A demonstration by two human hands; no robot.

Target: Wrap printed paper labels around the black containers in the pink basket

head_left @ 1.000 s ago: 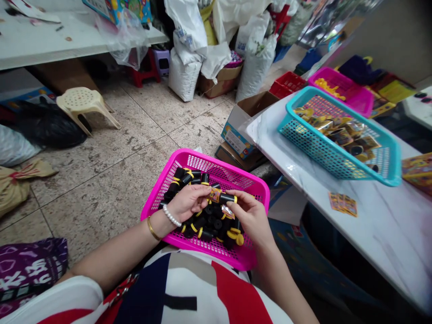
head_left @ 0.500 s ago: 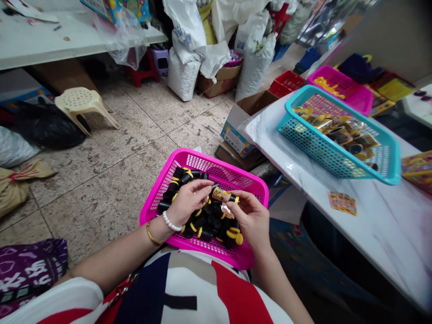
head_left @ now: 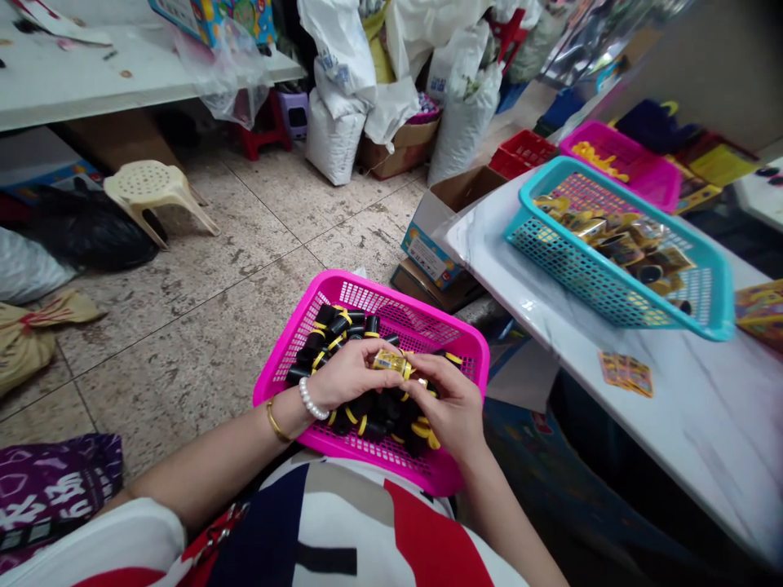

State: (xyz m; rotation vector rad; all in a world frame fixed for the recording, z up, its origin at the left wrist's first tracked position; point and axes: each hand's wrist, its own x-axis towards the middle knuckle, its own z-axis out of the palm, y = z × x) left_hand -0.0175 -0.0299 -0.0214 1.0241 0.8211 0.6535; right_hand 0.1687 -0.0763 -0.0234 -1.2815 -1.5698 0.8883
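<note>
Both hands meet over a pink mesh basket (head_left: pixel 471 334) on the lap. Between the thumb and fingers of my left hand (head_left: pixel 346 377) is a small cylinder with a yellow printed label (head_left: pixel 390 361). My right hand (head_left: pixel 451 399) pinches its yellow right end. A shiny scrap shows at the right fingertips, mostly hidden. Beneath the hands, the basket holds many black cylinders (head_left: pixel 339 322) with yellow rings, lying loosely in several directions. Some loose yellow round pieces (head_left: pixel 428 432) lie near the right wrist.
To the right, a marble-patterned table (head_left: pixel 691 424) carries a turquoise basket (head_left: pixel 617 306) of labelled cylinders and a few printed stickers (head_left: pixel 626 373). Behind it sits a pink basket (head_left: pixel 664 183) with yellow parts. An open carton (head_left: pixel 437 232), a cream stool (head_left: pixel 150 183) and white sacks (head_left: pixel 335 134) stand on the floor.
The cylinder has turned so more yellow label faces up, and its black left end is now covered by my left fingers. Both hands have drawn closer together.
</note>
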